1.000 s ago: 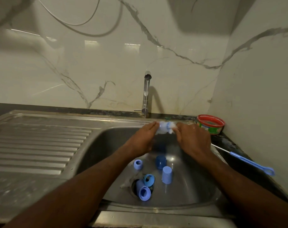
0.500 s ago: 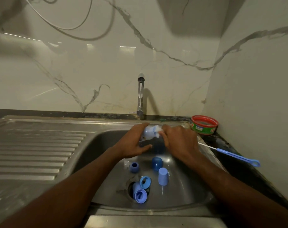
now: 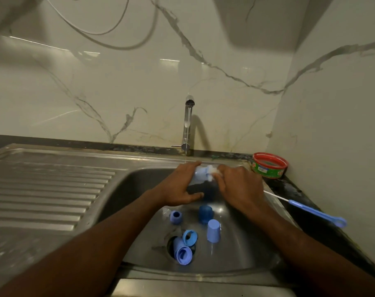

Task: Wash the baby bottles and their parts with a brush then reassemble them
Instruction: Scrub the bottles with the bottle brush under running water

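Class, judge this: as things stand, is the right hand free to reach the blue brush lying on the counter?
Probably not yet. The brush lies unobstructed beside the right hand, but that hand is busy on the soapy bottle, which the left hand also holds.

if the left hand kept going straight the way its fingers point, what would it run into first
Its fingers point right, so the left hand would most likely meet the right hand first, which grips the other end of the bottle part both hold. Depth is hard to judge.
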`<action>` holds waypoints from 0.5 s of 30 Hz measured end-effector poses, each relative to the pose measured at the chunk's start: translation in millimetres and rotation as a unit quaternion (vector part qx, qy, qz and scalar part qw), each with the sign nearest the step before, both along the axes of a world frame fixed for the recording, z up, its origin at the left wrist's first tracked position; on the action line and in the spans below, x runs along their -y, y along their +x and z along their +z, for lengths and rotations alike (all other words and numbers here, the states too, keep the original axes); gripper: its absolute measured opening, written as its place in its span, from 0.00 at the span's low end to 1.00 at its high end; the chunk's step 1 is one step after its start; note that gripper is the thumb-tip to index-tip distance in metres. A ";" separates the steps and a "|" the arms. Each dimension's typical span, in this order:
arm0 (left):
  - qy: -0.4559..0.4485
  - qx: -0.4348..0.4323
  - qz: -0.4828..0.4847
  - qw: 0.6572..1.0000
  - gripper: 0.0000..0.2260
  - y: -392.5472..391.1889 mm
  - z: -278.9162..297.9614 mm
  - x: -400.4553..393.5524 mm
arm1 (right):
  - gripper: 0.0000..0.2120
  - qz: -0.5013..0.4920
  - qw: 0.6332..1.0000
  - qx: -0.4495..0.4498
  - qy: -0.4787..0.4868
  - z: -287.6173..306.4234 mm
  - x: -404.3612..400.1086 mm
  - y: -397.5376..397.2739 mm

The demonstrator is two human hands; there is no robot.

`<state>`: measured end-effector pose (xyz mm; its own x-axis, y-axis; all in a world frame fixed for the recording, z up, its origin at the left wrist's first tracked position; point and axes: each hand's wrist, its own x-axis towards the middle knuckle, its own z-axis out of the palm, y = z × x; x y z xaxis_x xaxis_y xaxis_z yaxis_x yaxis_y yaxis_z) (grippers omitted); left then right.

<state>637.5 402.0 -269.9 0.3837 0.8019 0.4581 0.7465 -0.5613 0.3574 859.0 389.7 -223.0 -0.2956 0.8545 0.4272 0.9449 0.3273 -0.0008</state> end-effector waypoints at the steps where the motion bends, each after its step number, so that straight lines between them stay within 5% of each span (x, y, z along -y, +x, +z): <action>1: 0.025 -0.018 0.009 0.999 0.39 2.3 1.3 0.4 | 0.13 -0.014 1.000 -0.001 0.025 0.8 -2.3 3.9; 6: 0.170 -0.133 0.099 0.971 0.29 -11.3 10.0 -0.8 | 0.16 0.048 0.998 -0.015 -0.027 -1.5 0.2 6.1; 9: 0.184 -0.111 0.168 0.962 0.28 -31.6 14.2 1.4 | 0.17 0.034 0.999 -0.033 -0.013 5.7 -1.8 2.5; 15: 0.230 -0.158 0.052 0.959 0.24 -17.5 20.0 2.2 | 0.17 0.036 0.997 -0.018 -0.063 0.1 1.6 -3.4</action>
<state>620.0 399.8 -249.9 0.4904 0.5850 0.6459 0.8376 -0.5212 -0.1639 855.6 388.2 -222.9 -0.3446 0.8790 0.3297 0.9176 0.3894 -0.0791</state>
